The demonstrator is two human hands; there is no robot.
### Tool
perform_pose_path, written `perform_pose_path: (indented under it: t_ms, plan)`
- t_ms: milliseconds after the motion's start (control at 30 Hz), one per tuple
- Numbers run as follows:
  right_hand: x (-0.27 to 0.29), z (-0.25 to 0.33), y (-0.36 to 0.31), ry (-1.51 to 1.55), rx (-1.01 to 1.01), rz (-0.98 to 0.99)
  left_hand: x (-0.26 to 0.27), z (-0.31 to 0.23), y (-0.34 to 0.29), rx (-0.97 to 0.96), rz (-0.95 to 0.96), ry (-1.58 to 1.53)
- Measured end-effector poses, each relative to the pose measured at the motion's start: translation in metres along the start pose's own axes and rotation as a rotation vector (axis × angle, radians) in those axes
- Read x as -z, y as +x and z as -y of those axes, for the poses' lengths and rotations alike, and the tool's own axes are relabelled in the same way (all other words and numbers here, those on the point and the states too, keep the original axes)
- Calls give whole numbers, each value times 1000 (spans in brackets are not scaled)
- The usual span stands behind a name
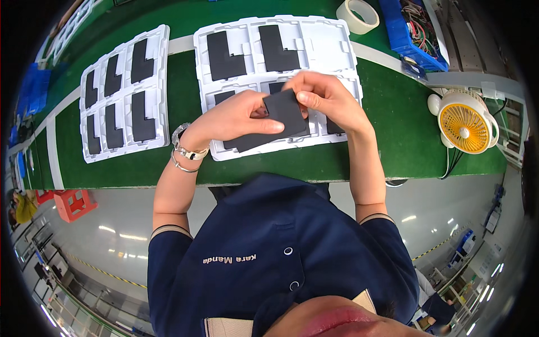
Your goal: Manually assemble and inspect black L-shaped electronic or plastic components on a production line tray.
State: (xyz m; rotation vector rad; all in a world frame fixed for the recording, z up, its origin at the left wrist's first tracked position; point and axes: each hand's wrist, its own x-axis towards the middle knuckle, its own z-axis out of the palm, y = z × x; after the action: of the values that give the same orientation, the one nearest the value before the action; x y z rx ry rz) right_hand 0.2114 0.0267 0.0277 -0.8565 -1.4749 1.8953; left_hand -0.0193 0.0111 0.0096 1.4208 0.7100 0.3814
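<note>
A black, flat L-shaped piece is held up in front of me, tilted, above the near row of a white moulded tray. My left hand grips it from the left, thumb lying across its face and fingers behind. At its upper right corner my right hand pinches it between thumb and fingers. Similar black pieces lie in the tray's far row, while its far right compartment shows bare white plastic. My hands and the held piece partly cover the near row, where more black pieces show.
A second white tray with several black L-shaped pieces stands to the left on the green table mat. A tape roll, a blue bin of wires and a yellow-and-white fan are at the right. A red crate sits on the floor.
</note>
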Motion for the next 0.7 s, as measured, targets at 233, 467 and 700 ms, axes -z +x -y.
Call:
perform_pose_path:
  t_ms: [233, 467, 700]
  plan:
    - [2, 9, -2, -326, 91, -284, -3, 6, 5, -228, -361, 219]
    - [68, -17, -1, -649, 259, -986, 28, -5, -2, -350, -764, 72]
    - [59, -28, 9, -1338, 316, -972, 24, -5, -2, -369, -831, 15]
